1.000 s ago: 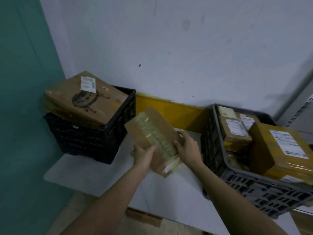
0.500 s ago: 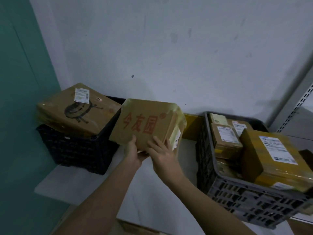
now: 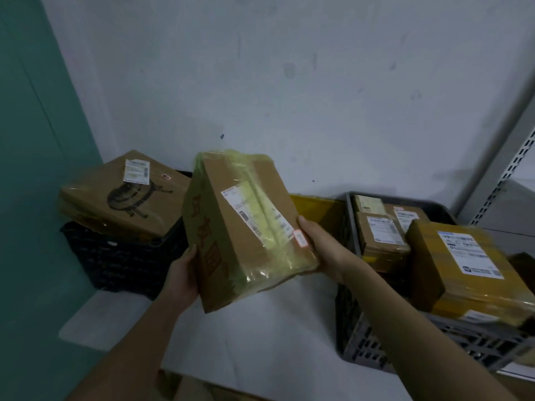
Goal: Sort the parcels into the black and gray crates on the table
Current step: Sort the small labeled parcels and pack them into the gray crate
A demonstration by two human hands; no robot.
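Observation:
I hold a brown cardboard parcel point(image 3: 246, 227) with yellowish tape, red characters and a white label in the air between the two crates. My left hand point(image 3: 182, 276) grips its lower left side, and my right hand point(image 3: 321, 247) grips its right edge. The black crate point(image 3: 115, 261) stands at the left with a large brown box point(image 3: 121, 195) lying tilted on top. The gray crate point(image 3: 376, 345) stands at the right and holds several taped parcels, among them a big yellow-taped one point(image 3: 463, 267).
Both crates stand on a white table point(image 3: 246, 337) against a pale wall. A yellow strip point(image 3: 315, 209) runs behind the table. A teal wall is at the left and a metal shelf upright point(image 3: 503, 163) at the right.
I have turned the parcel so its labelled face points up and the red characters face left. My right hand moved from the front to the right edge. The view shifted slightly.

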